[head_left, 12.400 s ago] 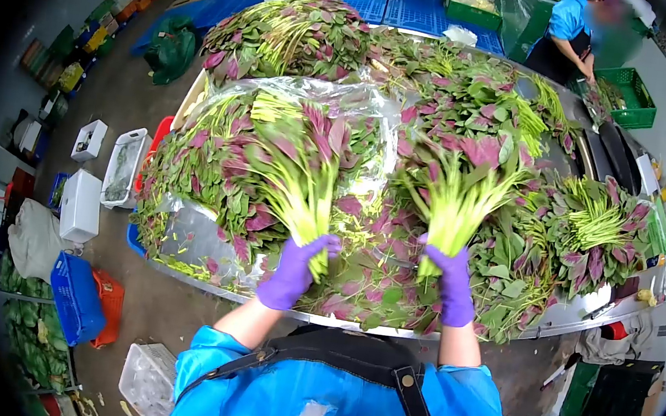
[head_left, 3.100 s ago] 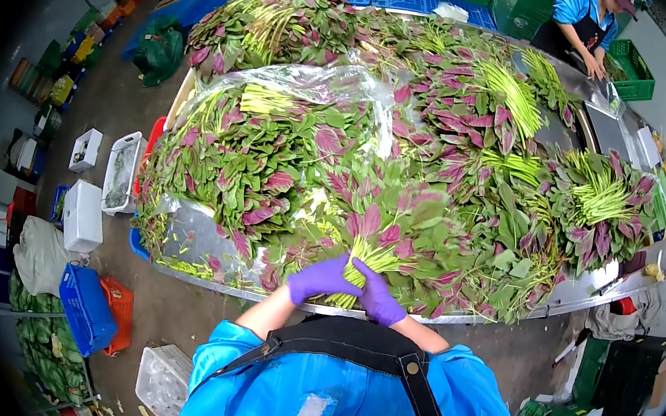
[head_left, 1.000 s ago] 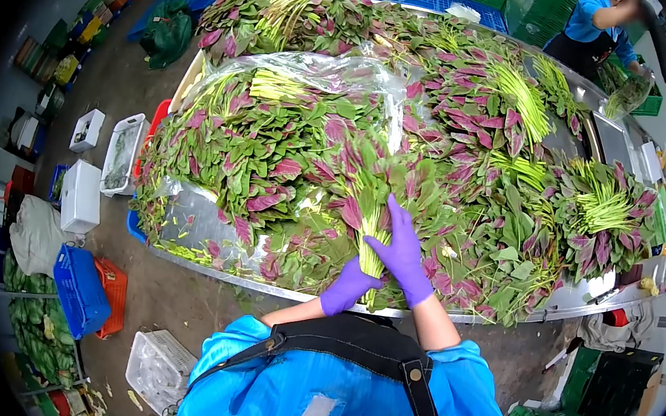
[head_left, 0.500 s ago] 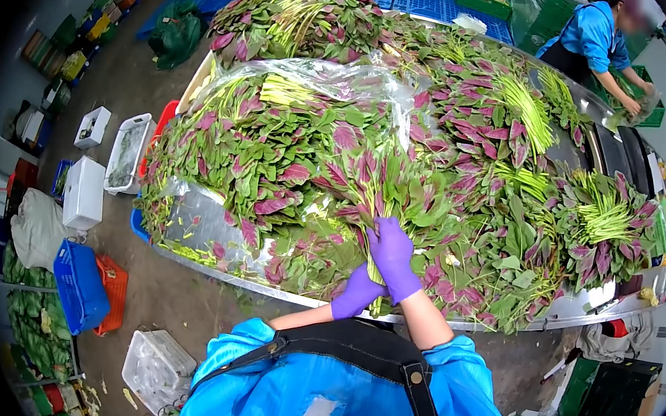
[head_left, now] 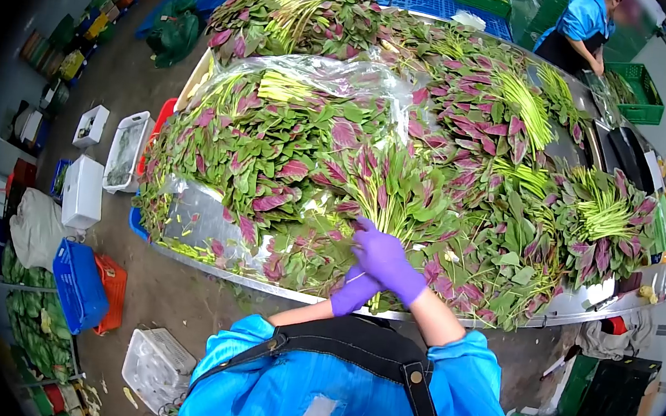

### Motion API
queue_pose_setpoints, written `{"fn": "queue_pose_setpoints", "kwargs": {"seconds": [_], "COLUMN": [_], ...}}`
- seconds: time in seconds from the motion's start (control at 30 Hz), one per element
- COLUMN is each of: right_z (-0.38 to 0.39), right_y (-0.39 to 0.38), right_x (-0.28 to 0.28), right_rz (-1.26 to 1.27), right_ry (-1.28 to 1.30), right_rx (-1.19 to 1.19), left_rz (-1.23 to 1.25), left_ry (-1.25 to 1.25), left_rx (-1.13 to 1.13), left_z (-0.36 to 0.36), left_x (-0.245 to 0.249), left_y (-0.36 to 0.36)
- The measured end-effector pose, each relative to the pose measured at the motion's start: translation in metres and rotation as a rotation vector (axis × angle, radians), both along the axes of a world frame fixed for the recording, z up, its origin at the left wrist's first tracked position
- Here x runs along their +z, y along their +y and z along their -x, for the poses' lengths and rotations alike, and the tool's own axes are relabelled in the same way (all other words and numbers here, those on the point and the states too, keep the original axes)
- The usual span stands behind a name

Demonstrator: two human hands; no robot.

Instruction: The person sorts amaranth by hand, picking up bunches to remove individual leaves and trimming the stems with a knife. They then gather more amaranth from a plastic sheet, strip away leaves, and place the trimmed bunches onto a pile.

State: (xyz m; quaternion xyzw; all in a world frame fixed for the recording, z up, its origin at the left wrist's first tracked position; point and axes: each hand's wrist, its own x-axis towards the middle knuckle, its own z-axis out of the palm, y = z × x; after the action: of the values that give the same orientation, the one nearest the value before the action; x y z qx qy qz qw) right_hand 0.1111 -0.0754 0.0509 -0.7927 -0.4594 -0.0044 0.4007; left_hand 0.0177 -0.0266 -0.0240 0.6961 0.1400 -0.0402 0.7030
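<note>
My right hand [head_left: 388,265], in a purple glove, closes around the stems of a bunch of red-and-green amaranth [head_left: 389,183] at the near edge of the table. Just below and partly hidden by it, my left hand [head_left: 355,291], gloved the same, is closed around the lower stems. The bunch's leaves point away from me, and some stem ends show beneath my hands. Loose amaranth leaves [head_left: 307,258] lie around it. To the left is a large pile of amaranth [head_left: 265,151], partly under clear plastic film [head_left: 340,77].
More amaranth bunches [head_left: 525,107] cover the right of the metal table [head_left: 192,221]. At the far right, a co-worker [head_left: 575,30] stands near a green crate [head_left: 643,99]. Blue [head_left: 80,286] and orange baskets [head_left: 111,298] stand on the floor at left.
My right hand has shifted left and down along the stems, nearer my left hand. The co-worker's hands have moved from the green crate toward the table.
</note>
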Motion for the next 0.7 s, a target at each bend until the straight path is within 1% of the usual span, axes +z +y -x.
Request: {"fn": "queue_pose_setpoints", "kwargs": {"seconds": [0.03, 0.07, 0.1, 0.17, 0.2, 0.27, 0.3, 0.37, 0.4, 0.43, 0.47, 0.5, 0.53, 0.57, 0.6, 0.63, 0.7], "right_z": [0.004, 0.007, 0.01, 0.014, 0.014, 0.014, 0.015, 0.019, 0.017, 0.013, 0.008, 0.004, 0.0, -0.003, -0.008, -0.013, -0.016], "right_y": [0.011, 0.019, 0.025, 0.031, 0.03, 0.023, 0.017, -0.001, -0.013, -0.029, -0.045, -0.061, -0.078, -0.096, -0.11, -0.118, -0.128], "right_x": [-0.008, -0.016, -0.026, -0.042, -0.041, -0.034, -0.028, -0.009, 0.0, 0.01, 0.013, 0.004, -0.011, -0.029, -0.042, -0.045, -0.046], "right_rz": [0.312, 0.624, 0.621, 0.628, 0.627, 0.455, 0.454, 0.167, 0.166, 0.219, 0.271, 0.218, 0.163, 0.311, 0.454, 0.451, 0.771], "right_ry": [-0.038, -0.075, -0.073, -0.115, -0.114, -0.114, -0.114, 0.267, 0.269, 0.516, 0.765, 0.909, 1.052, 0.893, 0.726, 0.725, 0.371], "right_rx": [-0.005, -0.01, -0.018, -0.155, -0.161, -0.058, -0.062, 0.071, 0.066, 0.13, 0.195, 0.175, 0.155, 0.13, 0.107, 0.105, -0.107], "left_rz": [-0.279, -0.31, -0.313, 0.088, 0.086, -0.01, -0.011, 0.247, 0.247, 0.389, 0.533, 0.534, 0.495, 0.454, 0.468, 0.466, 0.678], "left_ry": [0.071, -0.07, -0.071, 0.009, 0.008, 0.064, 0.063, 0.057, 0.059, 0.037, 0.015, 0.018, 0.106, 0.195, 0.174, 0.173, 0.338], "left_rx": [-0.071, -0.083, -0.091, 0.044, 0.038, 0.068, 0.064, 0.142, 0.137, 0.015, -0.108, -0.111, -0.075, -0.039, -0.049, -0.052, -0.011], "left_z": [0.0, 0.004, 0.006, 0.011, 0.012, 0.017, 0.016, 0.014, 0.014, 0.013, 0.011, 0.006, 0.003, 0.002, 0.001, -0.001, 0.003], "left_x": [-0.005, -0.034, -0.027, -0.001, -0.014, -0.054, -0.058, -0.062, -0.046, -0.013, 0.009, 0.017, 0.022, 0.025, 0.026, 0.028, 0.036], "left_y": [-0.001, -0.002, -0.001, -0.002, -0.002, -0.004, -0.003, 0.001, 0.009, 0.02, 0.026, 0.026, 0.026, 0.025, 0.024, 0.025, 0.032]}}
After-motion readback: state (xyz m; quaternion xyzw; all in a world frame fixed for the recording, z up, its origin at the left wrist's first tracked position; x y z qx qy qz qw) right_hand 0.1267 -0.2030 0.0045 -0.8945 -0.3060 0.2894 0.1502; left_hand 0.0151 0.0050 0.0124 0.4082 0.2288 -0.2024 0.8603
